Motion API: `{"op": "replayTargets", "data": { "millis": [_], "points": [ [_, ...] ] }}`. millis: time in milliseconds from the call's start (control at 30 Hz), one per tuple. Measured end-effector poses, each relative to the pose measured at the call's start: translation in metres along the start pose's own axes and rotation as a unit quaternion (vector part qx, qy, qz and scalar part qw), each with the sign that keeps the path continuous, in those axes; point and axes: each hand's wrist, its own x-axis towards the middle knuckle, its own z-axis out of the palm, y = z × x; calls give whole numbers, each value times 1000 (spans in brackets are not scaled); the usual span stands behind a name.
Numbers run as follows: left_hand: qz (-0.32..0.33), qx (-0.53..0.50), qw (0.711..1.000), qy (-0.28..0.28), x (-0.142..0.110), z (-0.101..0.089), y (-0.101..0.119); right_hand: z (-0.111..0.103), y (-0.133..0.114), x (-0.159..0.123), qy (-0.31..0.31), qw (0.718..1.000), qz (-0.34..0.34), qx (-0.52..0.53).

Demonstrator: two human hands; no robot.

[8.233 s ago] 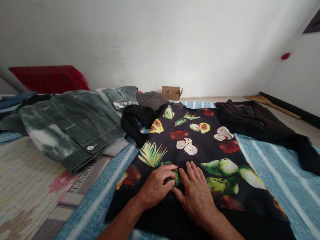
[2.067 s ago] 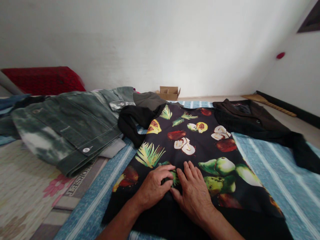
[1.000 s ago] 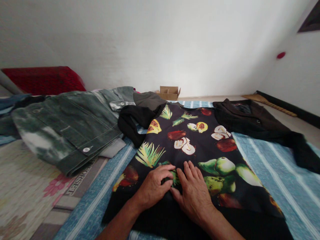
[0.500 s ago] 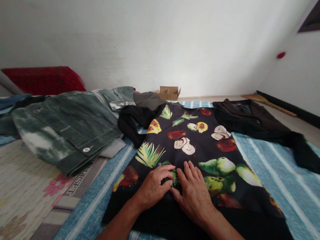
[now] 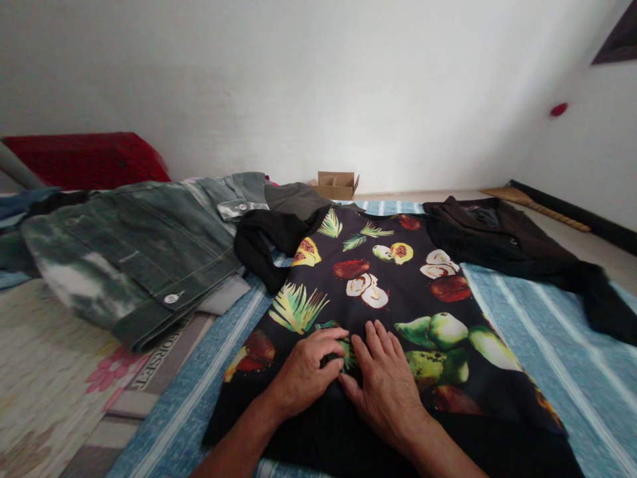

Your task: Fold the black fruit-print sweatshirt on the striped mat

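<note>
A black sweatshirt (image 5: 398,285) printed with fruit and leaves lies spread out in front of me, its neck end away from me and its dark hem close to my body. My left hand (image 5: 313,368) rests on the lower middle of it, fingers loosely bent and apart, holding nothing. Close beside it, my right hand (image 5: 385,375) lies palm down on the print with fingers stretched out. The black sleeve (image 5: 263,242) on the left is bunched up. Part of the print is hidden under my hands.
On the left lies a green-grey denim jacket (image 5: 144,255); on the right, a dark jacket (image 5: 502,245). Beneath them are a blue striped sheet (image 5: 527,299) and a flowered mat (image 5: 54,372). A cardboard box (image 5: 338,184) stands by the wall, and a red object (image 5: 87,159) is behind.
</note>
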Motion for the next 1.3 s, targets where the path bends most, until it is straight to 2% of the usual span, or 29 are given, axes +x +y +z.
{"op": "replayTargets", "data": {
  "millis": [1300],
  "points": [
    [-3,-8,1000,-4,0,1,-1,3,1,-1,12,1000,-6,0]
  ]
}}
